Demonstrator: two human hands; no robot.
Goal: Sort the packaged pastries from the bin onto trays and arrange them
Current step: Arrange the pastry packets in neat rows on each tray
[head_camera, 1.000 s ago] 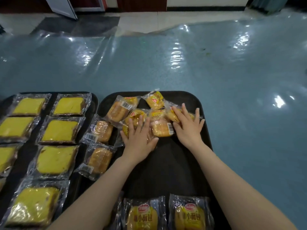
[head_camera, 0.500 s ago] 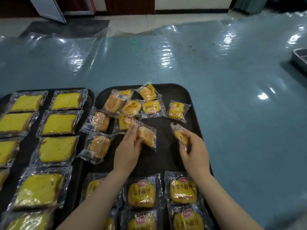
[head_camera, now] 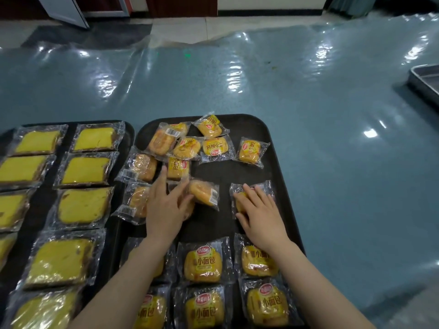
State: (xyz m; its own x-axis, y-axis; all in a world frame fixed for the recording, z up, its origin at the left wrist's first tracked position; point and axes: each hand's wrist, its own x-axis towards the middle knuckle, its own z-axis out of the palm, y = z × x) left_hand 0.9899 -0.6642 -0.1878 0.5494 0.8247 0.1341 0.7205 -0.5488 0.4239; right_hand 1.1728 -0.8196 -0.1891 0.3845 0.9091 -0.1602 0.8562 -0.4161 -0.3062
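A black tray [head_camera: 249,176] holds a loose heap of small packaged buns [head_camera: 213,148] at its far end and neat rows of the same buns [head_camera: 203,264] at its near end. My right hand [head_camera: 260,216] lies over one bun packet [head_camera: 266,186] at the tray's right side, fingers on top and thumb at its left edge. My left hand [head_camera: 165,206] rests flat with fingers spread on the heap's near edge. Its thumb touches a bun packet [head_camera: 205,194]; another packet is partly hidden under the palm.
A second black tray [head_camera: 126,129] on the left carries several wrapped yellow cake slices [head_camera: 83,207]. A metal bin corner [head_camera: 425,80] shows at the right edge. The trays sit on a blue table under glossy clear plastic [head_camera: 332,162].
My right hand has lowered its bun packet from the air onto the tray and flattened over it. My left hand has spread wider over the packets. The camera has tilted down slightly.
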